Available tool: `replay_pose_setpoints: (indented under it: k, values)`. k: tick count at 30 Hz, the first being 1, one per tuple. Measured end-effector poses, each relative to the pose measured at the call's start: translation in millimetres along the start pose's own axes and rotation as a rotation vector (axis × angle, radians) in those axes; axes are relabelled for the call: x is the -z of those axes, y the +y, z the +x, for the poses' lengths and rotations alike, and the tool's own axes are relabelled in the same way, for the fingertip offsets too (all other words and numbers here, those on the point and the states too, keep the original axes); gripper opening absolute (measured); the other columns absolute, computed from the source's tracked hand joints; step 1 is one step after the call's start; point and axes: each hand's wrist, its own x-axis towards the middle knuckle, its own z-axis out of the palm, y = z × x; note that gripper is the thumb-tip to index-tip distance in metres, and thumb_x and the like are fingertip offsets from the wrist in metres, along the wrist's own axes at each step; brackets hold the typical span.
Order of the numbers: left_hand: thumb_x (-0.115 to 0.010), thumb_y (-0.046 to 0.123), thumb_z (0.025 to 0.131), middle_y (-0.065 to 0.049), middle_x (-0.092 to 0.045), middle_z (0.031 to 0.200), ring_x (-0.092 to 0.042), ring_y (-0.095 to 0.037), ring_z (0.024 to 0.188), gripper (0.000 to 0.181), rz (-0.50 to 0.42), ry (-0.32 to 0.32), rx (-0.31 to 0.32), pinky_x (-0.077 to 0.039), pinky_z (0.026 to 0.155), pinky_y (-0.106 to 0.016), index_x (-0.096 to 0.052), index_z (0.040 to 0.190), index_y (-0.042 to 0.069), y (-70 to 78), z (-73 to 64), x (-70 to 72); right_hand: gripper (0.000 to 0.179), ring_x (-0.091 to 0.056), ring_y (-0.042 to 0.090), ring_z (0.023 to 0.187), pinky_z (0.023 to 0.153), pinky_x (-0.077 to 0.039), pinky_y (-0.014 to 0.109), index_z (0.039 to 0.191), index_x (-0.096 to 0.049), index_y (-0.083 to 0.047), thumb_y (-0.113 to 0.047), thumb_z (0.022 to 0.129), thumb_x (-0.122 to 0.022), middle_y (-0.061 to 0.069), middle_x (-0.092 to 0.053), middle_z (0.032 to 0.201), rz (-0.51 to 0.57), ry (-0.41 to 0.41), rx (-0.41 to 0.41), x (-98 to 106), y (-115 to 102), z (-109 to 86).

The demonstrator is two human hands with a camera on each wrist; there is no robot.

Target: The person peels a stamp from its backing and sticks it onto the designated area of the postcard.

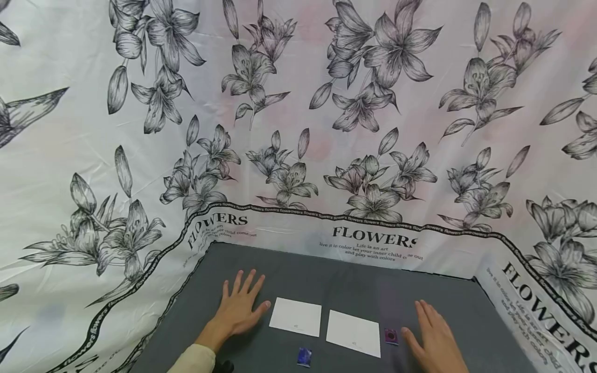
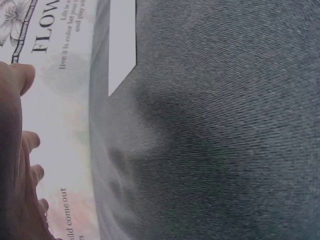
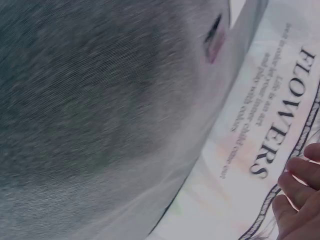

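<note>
My left hand [image 1: 239, 308], fingers spread and straight, is over the left part of the grey table, just left of a white card [image 1: 296, 316]. A second white card [image 1: 353, 333] lies to the right of the first. On the right side my right hand [image 1: 435, 339] has straight fingers and holds nothing. Beside its thumb lies a small dark purple-red packet [image 1: 391, 336], which also appears in the right wrist view [image 3: 214, 42]. A small blue packet [image 1: 304, 357] lies nearer me, below the first card. Both cards carry a tiny printed mark near the lower edge.
The grey table [image 1: 354, 282] is bordered at the back and sides by a white cloth [image 1: 289, 228] printed with black flowers and lettering. A small black object [image 1: 227, 367] shows by the left sleeve [image 1: 193, 358] at the bottom edge.
</note>
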Motion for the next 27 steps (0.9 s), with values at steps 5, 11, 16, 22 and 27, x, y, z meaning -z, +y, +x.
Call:
replay_pose_setpoints:
  k: [5, 11, 16, 22, 27]
  values:
    - [-0.049, 0.067, 0.108, -0.017, -0.023, 0.182, -0.015, -0.052, 0.167, 0.084, -0.014, -0.005, -0.013, -0.009, 0.124, -0.083, -0.032, 0.173, 0.017, 1.8, 0.8, 4.8, 0.083, -0.046, 0.060, 0.144, 0.111, -0.037, 0.076, 0.158, -0.044, 0.013, -0.046, 0.105, -0.070, 0.039, -0.047, 0.160, 0.037, 0.020, 0.026, 7.7, -13.4, 0.9]
    - [-0.051, 0.068, 0.107, -0.013, -0.021, 0.183, -0.013, -0.048, 0.169, 0.087, -0.009, -0.073, -0.012, -0.009, 0.128, -0.078, -0.030, 0.174, 0.017, 6.7, 4.2, 12.5, 0.073, -0.062, 0.055, 0.131, 0.103, -0.049, 0.073, 0.149, -0.057, 0.010, -0.038, 0.099, -0.080, 0.032, -0.063, 0.147, 0.041, 0.067, 0.107, 16.9, -30.4, 6.6]
    - [-0.060, 0.060, 0.106, -0.011, -0.026, 0.182, -0.017, -0.048, 0.168, 0.085, -0.017, -0.084, -0.055, -0.014, 0.128, -0.077, -0.032, 0.173, 0.016, 9.7, 7.6, 15.7, 0.062, -0.069, 0.048, 0.124, 0.099, -0.054, 0.068, 0.141, -0.067, 0.005, -0.036, 0.097, -0.083, 0.024, -0.071, 0.138, 0.045, 0.053, 0.127, 25.2, -43.8, 11.1]
    - [-0.068, 0.054, 0.103, -0.012, -0.030, 0.180, -0.022, -0.048, 0.167, 0.087, -0.049, -0.096, -0.102, -0.016, 0.126, -0.079, -0.035, 0.172, 0.014, 13.3, 10.2, 17.0, 0.056, -0.071, 0.045, 0.121, 0.098, -0.056, 0.066, 0.136, -0.072, 0.000, -0.034, 0.094, -0.086, 0.019, -0.074, 0.134, 0.046, 0.040, 0.147, 30.9, -55.3, 16.3]
    - [-0.072, 0.051, 0.102, -0.012, -0.030, 0.180, -0.022, -0.049, 0.166, 0.088, -0.073, -0.126, -0.114, -0.016, 0.126, -0.079, -0.035, 0.172, 0.013, 17.0, 11.6, 18.7, 0.053, -0.072, 0.043, 0.120, 0.097, -0.057, 0.064, 0.133, -0.074, 0.000, -0.031, 0.092, -0.088, 0.017, -0.076, 0.131, 0.057, 0.050, 0.175, 32.7, -64.9, 19.4]
